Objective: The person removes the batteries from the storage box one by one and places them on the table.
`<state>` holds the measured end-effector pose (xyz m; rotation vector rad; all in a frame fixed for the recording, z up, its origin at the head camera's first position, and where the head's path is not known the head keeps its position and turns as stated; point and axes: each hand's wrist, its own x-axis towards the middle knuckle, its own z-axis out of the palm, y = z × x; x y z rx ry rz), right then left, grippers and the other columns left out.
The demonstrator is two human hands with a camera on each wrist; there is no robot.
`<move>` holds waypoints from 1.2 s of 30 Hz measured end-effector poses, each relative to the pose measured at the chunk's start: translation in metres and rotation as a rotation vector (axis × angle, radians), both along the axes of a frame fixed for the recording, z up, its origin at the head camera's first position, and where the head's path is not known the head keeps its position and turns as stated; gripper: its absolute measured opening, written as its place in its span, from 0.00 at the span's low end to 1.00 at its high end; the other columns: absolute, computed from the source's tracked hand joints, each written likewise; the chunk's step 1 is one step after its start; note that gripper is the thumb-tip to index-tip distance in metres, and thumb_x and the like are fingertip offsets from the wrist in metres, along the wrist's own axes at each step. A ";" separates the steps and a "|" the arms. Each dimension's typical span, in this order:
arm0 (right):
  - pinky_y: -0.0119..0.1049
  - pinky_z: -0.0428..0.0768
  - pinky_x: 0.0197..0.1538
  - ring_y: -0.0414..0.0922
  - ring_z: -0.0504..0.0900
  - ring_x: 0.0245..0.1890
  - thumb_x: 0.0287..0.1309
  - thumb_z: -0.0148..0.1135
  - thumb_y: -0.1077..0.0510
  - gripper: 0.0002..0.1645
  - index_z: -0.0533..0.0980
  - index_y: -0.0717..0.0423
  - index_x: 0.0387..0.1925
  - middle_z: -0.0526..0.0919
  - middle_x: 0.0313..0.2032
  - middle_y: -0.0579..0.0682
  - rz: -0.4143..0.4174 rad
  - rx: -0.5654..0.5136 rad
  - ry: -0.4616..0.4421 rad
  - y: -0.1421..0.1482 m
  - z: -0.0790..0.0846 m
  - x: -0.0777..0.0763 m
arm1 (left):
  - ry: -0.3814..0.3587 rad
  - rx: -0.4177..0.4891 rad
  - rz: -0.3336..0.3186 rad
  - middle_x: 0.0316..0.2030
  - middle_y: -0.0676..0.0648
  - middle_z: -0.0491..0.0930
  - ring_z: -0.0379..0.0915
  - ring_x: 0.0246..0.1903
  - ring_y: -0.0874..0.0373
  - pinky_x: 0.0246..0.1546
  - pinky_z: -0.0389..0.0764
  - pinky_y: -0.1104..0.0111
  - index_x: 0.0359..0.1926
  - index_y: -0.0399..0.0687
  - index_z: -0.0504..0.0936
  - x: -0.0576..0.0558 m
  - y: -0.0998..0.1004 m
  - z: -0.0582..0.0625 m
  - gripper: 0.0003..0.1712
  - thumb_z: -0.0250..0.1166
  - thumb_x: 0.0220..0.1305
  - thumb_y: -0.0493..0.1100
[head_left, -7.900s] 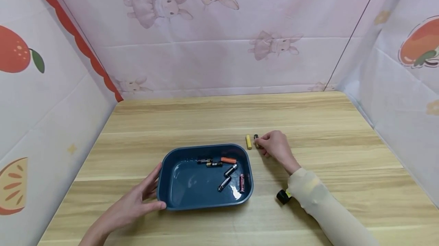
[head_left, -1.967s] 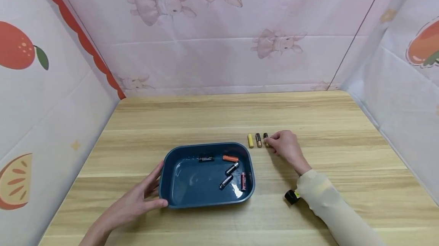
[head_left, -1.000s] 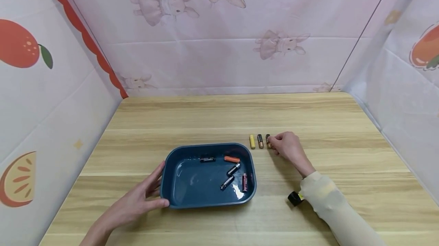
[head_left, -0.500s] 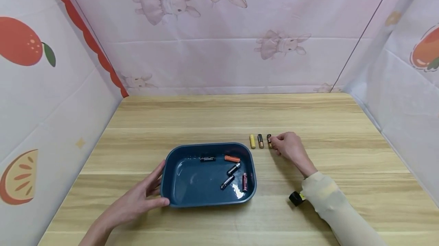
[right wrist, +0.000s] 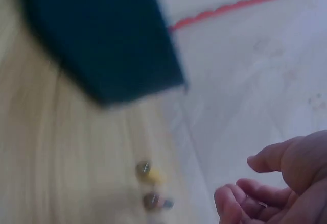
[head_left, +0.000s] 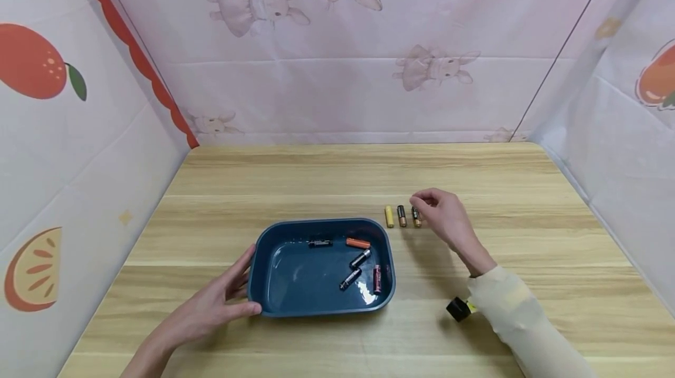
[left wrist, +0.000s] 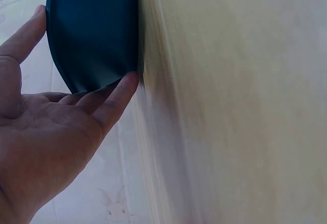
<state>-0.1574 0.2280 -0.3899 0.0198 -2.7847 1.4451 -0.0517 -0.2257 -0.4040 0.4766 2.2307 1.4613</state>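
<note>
Three batteries lie side by side on the table to the right of a blue tray [head_left: 316, 313]: a yellow battery [head_left: 389, 217], a black and copper battery [head_left: 402, 216] and a black and gold battery [head_left: 416, 217]. My right hand [head_left: 445, 217] hovers close over the last one, its thumb and loosely curled fingers apart with nothing between them. My left hand [head_left: 208, 310] rests against the tray's left end, thumb at the near corner and fairly straight fingers along the outer wall. Inside are an orange battery [head_left: 358, 243], a red battery [head_left: 377, 279] and several black batteries [head_left: 350, 279].
A small black object [head_left: 457, 309] with a yellow part sits beside my right cuff. The wooden table [head_left: 295, 179] ends at a pink rabbit-print curtain [head_left: 337, 96] at the back. White fruit-print sheets [head_left: 105, 167] hang on both sides.
One black battery has left the tray and lies third in the row. My right hand has just let go of it and lifted away. The left hand stays at the tray.
</note>
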 end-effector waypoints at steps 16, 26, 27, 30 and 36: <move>0.40 0.86 0.42 0.53 0.86 0.41 0.75 0.61 0.56 0.17 0.82 0.64 0.54 0.87 0.44 0.60 0.444 -0.189 0.006 -0.088 0.013 0.020 | -0.011 0.019 0.002 0.78 0.27 0.45 0.58 0.71 0.26 0.61 0.75 0.71 0.84 0.52 0.37 0.001 0.000 -0.001 0.58 0.69 0.70 0.39; 0.31 0.80 0.33 0.47 0.85 0.31 0.73 0.62 0.59 0.15 0.84 0.63 0.52 0.89 0.35 0.52 0.468 -0.025 -0.047 -0.132 -0.007 0.020 | -0.008 0.003 0.007 0.79 0.27 0.44 0.57 0.71 0.26 0.64 0.73 0.52 0.84 0.53 0.37 0.001 0.000 0.000 0.58 0.70 0.70 0.41; 0.31 0.80 0.32 0.45 0.84 0.30 0.73 0.62 0.59 0.15 0.84 0.63 0.53 0.89 0.36 0.52 0.470 -0.009 -0.049 -0.135 -0.008 0.020 | -0.011 0.008 0.006 0.79 0.27 0.44 0.56 0.72 0.26 0.64 0.73 0.53 0.84 0.53 0.37 0.001 0.000 -0.001 0.58 0.70 0.70 0.40; 0.30 0.79 0.32 0.37 0.80 0.28 0.72 0.63 0.59 0.15 0.84 0.63 0.54 0.89 0.41 0.51 0.483 0.050 -0.038 -0.141 -0.012 0.022 | -0.016 0.015 0.006 0.79 0.28 0.44 0.56 0.72 0.26 0.64 0.74 0.55 0.84 0.53 0.37 0.000 0.000 -0.001 0.58 0.70 0.70 0.40; 0.29 0.78 0.31 0.36 0.78 0.26 0.70 0.65 0.62 0.12 0.85 0.62 0.51 0.88 0.40 0.51 0.510 0.132 -0.001 -0.146 -0.017 0.021 | -0.030 0.022 0.003 0.79 0.27 0.43 0.56 0.72 0.26 0.64 0.75 0.58 0.84 0.52 0.36 0.000 0.000 0.000 0.58 0.69 0.70 0.40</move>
